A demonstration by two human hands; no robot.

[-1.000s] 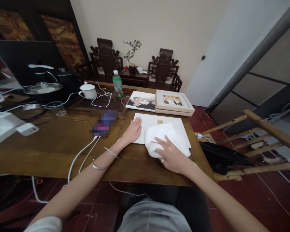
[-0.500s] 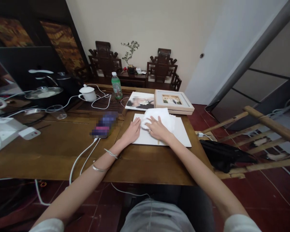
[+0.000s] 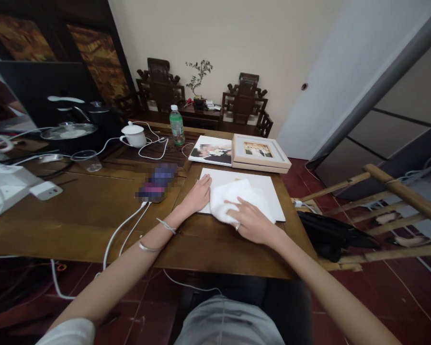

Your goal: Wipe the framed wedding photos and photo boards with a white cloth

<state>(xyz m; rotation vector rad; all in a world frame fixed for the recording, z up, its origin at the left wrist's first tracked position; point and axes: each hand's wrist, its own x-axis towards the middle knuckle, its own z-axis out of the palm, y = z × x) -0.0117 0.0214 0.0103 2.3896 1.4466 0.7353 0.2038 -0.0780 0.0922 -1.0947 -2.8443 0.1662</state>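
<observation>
A flat white panel lies on the wooden table in front of me, a small golden mark on its upper middle. My left hand rests on the panel's left edge with its fingers laid out flat. Over the front part of the panel, my right hand presses a bunched white cloth, its fingers partly curled into the fabric. Some of the cloth hangs past the panel's near edge, hiding that part of the surface.
Behind the panel lie a photo print and a framed photo in a shallow box. A green bottle, lidded white cup, phone with cables, clear plastic cup and power strip occupy the left. A wooden rack stands right.
My right hand has drawn the cloth toward me, from the panel's far part to its near edge, uncovering the golden mark. The left hand stays at the left edge.
</observation>
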